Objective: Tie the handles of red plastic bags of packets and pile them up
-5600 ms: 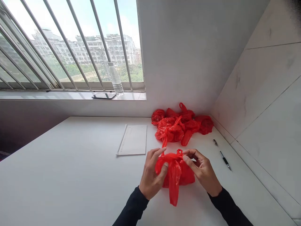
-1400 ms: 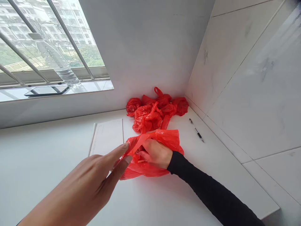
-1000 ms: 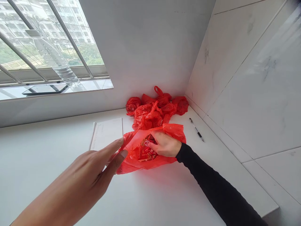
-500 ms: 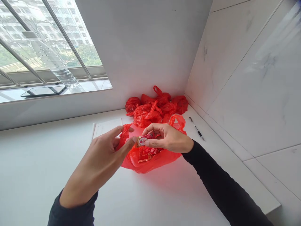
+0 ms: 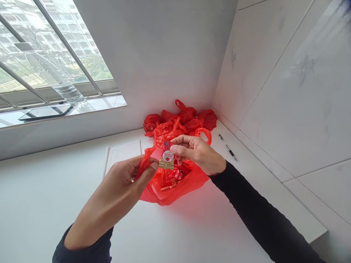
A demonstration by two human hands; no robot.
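A small wrapped candy [image 5: 168,156], red and gold with "Cranberry SUGAR" on its white label, is pinched upright between the thumb and fingers of my right hand [image 5: 196,151]. My left hand [image 5: 124,182] is closed on the left side of an opened red plastic bag [image 5: 175,195]. Its thumb tip lies close to the candy's lower left corner; whether they touch I cannot tell. Inside the bag, below the candy, lie several red wrapped packets [image 5: 168,179]. The bag's right handle loop [image 5: 208,135] stands up behind my right hand.
Several knotted red bags [image 5: 189,118] are heaped against the wall at the table's back corner. A black and clear pen [image 5: 228,148] lies to the right, a paper notebook [image 5: 120,153] to the left. On the windowsill are a water bottle [image 5: 68,93] and a flat dark-edged device [image 5: 45,112].
My right hand has lifted and turned the candy, so its label now faces me above the bag. My left hand keeps its hold on the bag. The view has shifted slightly.
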